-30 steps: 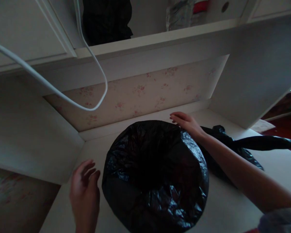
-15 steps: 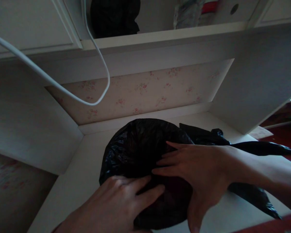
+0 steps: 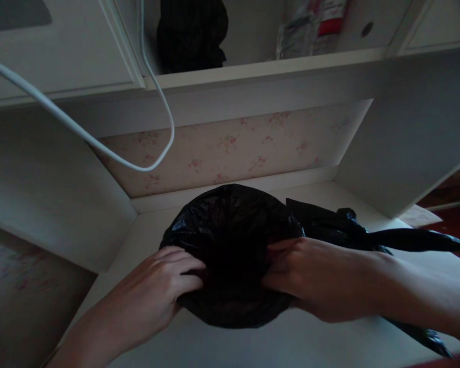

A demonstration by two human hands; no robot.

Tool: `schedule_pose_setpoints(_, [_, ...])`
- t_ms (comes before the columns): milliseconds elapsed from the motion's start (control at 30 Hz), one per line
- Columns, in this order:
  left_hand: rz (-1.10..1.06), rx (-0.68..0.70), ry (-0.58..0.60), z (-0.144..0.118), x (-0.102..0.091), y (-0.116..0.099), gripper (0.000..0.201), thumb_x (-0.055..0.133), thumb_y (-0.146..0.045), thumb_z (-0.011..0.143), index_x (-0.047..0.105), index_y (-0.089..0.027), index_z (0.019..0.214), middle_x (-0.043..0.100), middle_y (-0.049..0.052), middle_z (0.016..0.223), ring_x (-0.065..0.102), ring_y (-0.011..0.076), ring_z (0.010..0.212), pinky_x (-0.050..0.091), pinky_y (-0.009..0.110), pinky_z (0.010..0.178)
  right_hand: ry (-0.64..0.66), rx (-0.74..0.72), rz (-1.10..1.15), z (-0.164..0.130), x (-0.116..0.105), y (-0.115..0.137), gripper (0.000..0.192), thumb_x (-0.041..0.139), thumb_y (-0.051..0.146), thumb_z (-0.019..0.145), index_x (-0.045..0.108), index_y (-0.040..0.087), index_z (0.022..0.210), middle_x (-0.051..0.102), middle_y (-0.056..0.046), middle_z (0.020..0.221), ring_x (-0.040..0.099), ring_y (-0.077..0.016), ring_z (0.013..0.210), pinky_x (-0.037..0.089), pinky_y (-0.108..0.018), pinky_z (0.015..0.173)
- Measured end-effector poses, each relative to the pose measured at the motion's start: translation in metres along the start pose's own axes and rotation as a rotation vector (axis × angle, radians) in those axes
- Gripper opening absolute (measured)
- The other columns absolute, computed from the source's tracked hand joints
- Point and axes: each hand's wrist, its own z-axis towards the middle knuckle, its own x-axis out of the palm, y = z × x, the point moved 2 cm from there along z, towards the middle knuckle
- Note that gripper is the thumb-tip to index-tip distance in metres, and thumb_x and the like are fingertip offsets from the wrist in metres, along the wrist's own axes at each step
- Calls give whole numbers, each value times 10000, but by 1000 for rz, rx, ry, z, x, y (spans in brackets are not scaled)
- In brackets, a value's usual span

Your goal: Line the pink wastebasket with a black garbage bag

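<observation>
I see both hands on the black bag (image 3: 232, 240), which sits on the white desk (image 3: 253, 347) just in front of the floral back wall (image 3: 230, 148). Left hand (image 3: 157, 286) has fingers curled, gripping the plastic at the bag's left edge. Right hand (image 3: 314, 276) pinches it on the right. A second black bag (image 3: 341, 225) lies behind the right wrist, touching the first. White cable (image 3: 99, 148) hangs above.

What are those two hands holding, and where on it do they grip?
Both grip the round black plastic bag on the white desk: the left hand at its left near edge, the right hand at its right near edge.
</observation>
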Motion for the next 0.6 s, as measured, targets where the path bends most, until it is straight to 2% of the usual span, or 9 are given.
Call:
schedule_pose_setpoints(67, [73,25,-101,-1,0,-14,563,737,-110,836,670,-383,1324,704,-40,1393,656,237,1267,497,425,1113,-82,-43,-7,-2,5,-1,272,801,301,881,721,177,1109,800,-91,1039,745,-292,1022,472,-458,1020])
schedule_pose_setpoints(100, [95,53,-146,0,1,-25,607,821,-245,826,626,-360,1390,710,-11,1391,673,259,1247,512,446,1112,-93,-36,-36,-1,8,-2,321,808,330,879,706,180,1143,796,-91,1035,743,-293,1010,479,-453,993])
schedule_pose_setpoints(167, [107,109,-215,7,8,-47,732,861,-454,807,568,-291,1457,729,40,1367,707,279,1196,551,446,1080,-119,12,-93,2,13,-3,214,733,241,920,706,181,1124,788,-81,941,744,-262,856,491,-379,778])
schedule_pose_setpoints(200, [106,115,-229,12,13,-56,728,831,-476,839,549,-257,1473,733,60,1359,719,276,1173,574,428,1046,-113,33,-117,3,15,-3,148,675,173,935,715,181,1077,781,-75,889,730,-239,770,445,-346,666])
schedule_pose_setpoints(300, [133,84,-186,23,30,-68,517,699,-258,951,559,-189,1443,789,77,1195,773,253,971,630,366,821,-60,61,-156,7,18,-2,151,604,78,912,716,178,900,761,-65,780,685,-202,640,284,-325,536])
schedule_pose_setpoints(400, [135,28,-42,24,37,-63,360,583,-24,892,696,-232,1163,786,3,875,751,220,716,571,311,631,-39,51,-152,6,19,1,127,624,106,901,694,173,819,743,-62,715,664,-193,615,227,-326,525])
schedule_pose_setpoints(500, [57,9,30,17,28,-50,362,523,34,858,712,-263,940,766,-22,828,752,215,769,556,313,684,-77,10,-115,1,19,6,79,720,248,907,702,176,879,763,-64,786,696,-215,692,285,-325,548])
schedule_pose_setpoints(600, [-4,23,13,8,15,-30,436,481,73,843,729,-278,910,788,-40,939,753,187,946,561,339,885,-97,-31,-70,-2,17,13,254,801,397,875,703,176,956,771,-62,848,721,-254,776,389,-350,604])
